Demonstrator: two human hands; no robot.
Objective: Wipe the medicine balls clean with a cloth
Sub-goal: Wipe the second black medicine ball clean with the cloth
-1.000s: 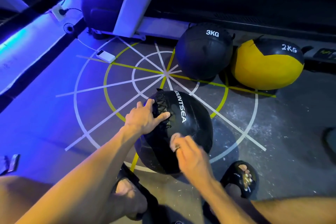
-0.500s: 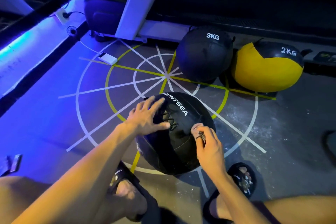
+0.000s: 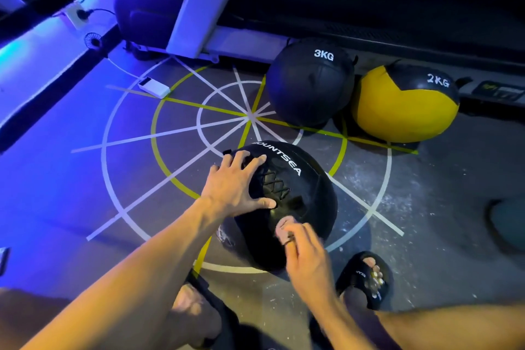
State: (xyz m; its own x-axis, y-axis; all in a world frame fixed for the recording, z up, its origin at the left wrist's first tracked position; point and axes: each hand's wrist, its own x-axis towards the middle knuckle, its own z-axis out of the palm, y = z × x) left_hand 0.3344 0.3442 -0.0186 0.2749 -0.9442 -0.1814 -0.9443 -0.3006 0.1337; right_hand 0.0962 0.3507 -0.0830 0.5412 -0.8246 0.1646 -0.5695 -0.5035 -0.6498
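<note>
A black medicine ball with white lettering and a laced seam sits on the floor between my feet. My left hand lies spread over its upper left side, fingers straight. My right hand presses a small pale cloth against the ball's near side, fingers curled on the cloth. Further back rest a black 3KG ball and a yellow-and-black 2KG ball, side by side.
The floor carries a white and yellow circle marking. A white power bank on a cable lies at the back left. A white machine frame stands behind the balls. My sandalled feet flank the ball.
The ball has rolled, its lettering turning toward the far side and the laced seam coming up. My right hand with the cloth has slid from the ball's right side toward its near side.
</note>
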